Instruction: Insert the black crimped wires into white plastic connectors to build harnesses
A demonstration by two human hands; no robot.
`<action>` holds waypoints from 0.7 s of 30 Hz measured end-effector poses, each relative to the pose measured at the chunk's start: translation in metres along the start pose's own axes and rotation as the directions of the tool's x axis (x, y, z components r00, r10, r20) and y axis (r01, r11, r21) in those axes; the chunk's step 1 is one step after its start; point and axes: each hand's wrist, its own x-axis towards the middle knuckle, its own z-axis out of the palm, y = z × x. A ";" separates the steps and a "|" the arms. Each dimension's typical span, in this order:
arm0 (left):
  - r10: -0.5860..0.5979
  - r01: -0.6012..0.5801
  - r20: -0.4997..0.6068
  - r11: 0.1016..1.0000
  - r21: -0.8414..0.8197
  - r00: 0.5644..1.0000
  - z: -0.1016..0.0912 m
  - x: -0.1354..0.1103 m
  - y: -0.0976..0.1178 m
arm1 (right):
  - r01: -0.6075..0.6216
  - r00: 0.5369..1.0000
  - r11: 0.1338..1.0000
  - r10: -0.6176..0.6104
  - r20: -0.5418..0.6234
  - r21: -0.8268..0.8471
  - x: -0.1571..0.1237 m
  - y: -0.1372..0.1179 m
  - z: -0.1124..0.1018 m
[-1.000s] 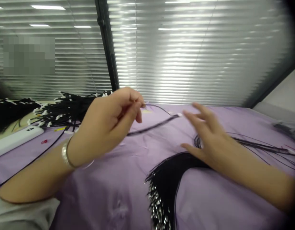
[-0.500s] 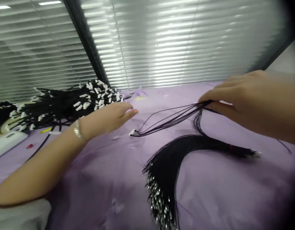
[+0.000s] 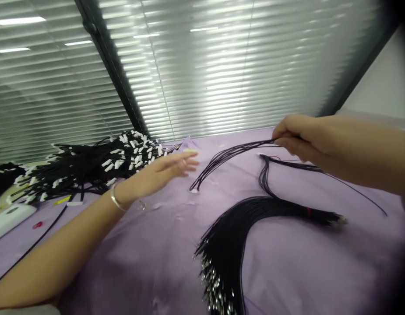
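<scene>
My right hand [image 3: 299, 135] is pinched shut on a small bunch of thin black wires [image 3: 228, 157] and holds it above the purple cloth [image 3: 139, 258]. The bunch hangs down to the left and ends in a small white connector [image 3: 195, 190] resting on the cloth. My left hand [image 3: 163, 173] hovers flat with its fingers stretched out, just left of that connector, holding nothing. A bracelet sits on its wrist. Below, a thick bundle of black wires with metal tips [image 3: 241, 227] curves across the cloth.
A big pile of black wires with white connectors [image 3: 87, 164] lies at the back left. A white device [image 3: 8, 218] and a small red bit [image 3: 37, 225] lie at the far left. Window blinds with a dark frame [image 3: 110, 70] close off the back.
My right hand has moved right and taken hold of the small wire bunch, lifting it. My left hand let go of its wire, opened, and dropped low beside the connector. The camera shifted right.
</scene>
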 end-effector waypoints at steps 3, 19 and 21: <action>-0.048 0.057 0.112 0.996 -0.073 0.993 0.013 -0.004 0.003 | 0.005 1.000 1.000 -0.005 0.015 0.007 0.003 -0.004 -0.008; -0.111 0.092 -0.021 0.903 -0.421 0.994 0.050 0.004 -0.032 | 0.037 0.995 0.957 -0.008 -0.101 0.286 0.003 -0.010 -0.024; -0.122 0.097 -0.018 0.862 -0.498 0.992 0.046 0.003 -0.033 | 0.059 0.993 0.948 -0.026 -0.112 0.311 0.005 -0.010 -0.022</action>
